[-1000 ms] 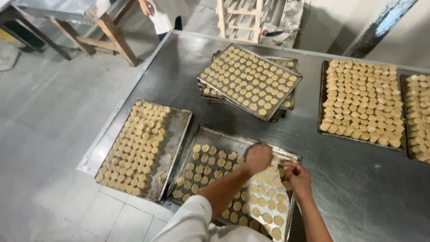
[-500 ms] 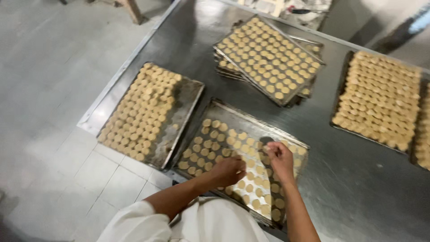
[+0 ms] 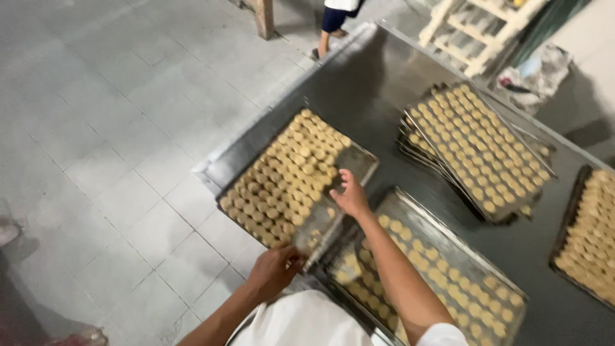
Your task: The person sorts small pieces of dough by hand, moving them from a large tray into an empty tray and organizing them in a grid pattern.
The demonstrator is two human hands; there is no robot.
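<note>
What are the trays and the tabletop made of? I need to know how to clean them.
The tray of round biscuits under the right hand looks like thin sheet metal, grey and dull, with a folded rim. The table seems to be stainless steel: a smooth dark-grey sheet with soft reflections and a raised edge. The biscuits look like pale, matte dough, possibly unbaked.
</note>
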